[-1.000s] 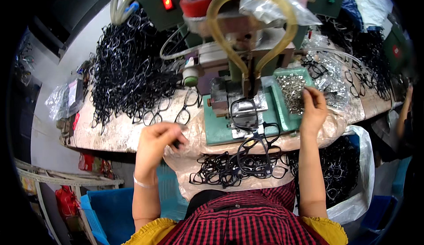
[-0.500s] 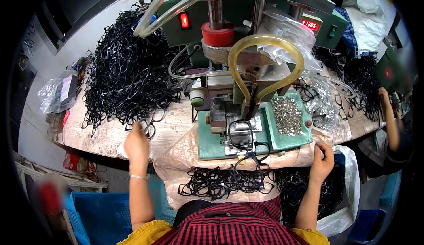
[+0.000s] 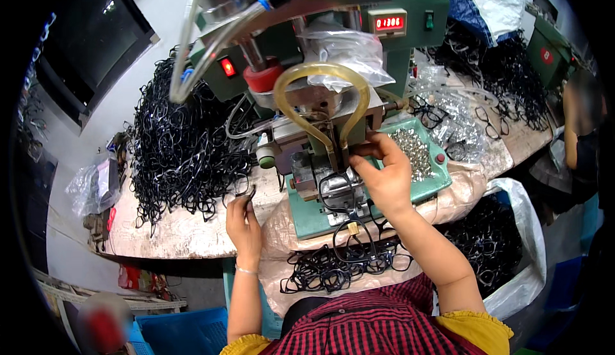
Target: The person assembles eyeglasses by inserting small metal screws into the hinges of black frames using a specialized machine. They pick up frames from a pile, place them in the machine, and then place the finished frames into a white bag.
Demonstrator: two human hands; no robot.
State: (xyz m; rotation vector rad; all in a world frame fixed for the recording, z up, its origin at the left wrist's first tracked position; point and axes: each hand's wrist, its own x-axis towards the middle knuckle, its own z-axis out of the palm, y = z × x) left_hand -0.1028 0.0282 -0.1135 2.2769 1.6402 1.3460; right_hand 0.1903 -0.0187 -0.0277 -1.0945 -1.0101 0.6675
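While the right hand (image 3: 384,176) reaches forward onto the green machine (image 3: 410,9), its fingers (image 3: 366,150) curl against the metal fixture at the front of the press, just beside the yellowish hose loop (image 3: 320,99). A black eyeglass frame (image 3: 339,192) lies on that fixture directly under and to the left of the palm, and the fingers appear pressed on its upper edge; whether they pinch it or only steady it cannot be told, since the hand covers the contact. The frame's long axis seems to run roughly left to right across the fixture, with one lens ring showing below the hand. Behind the hand, to its right, the green tray (image 3: 442,179) holds a heap of small silver metal parts (image 3: 413,153).

The left hand (image 3: 243,224) rests well apart, on the tabletop (image 3: 179,233) at the near edge of the big heap of black frames (image 3: 186,144). Its fingers (image 3: 238,204) are closed around one black frame (image 3: 242,187) at the foot of that heap, which stands up from the fingertips and points away from the body. So the right hand is the one at the machine, and the left-hand frame lies to the left of the fixture, with bare tabletop and the machine's green base between them.

More finished-looking frames (image 3: 339,262) lie in a loose pile on the plastic sheet at the person's lap, below the fixture. Another person's arm (image 3: 573,131) shows at the far right.
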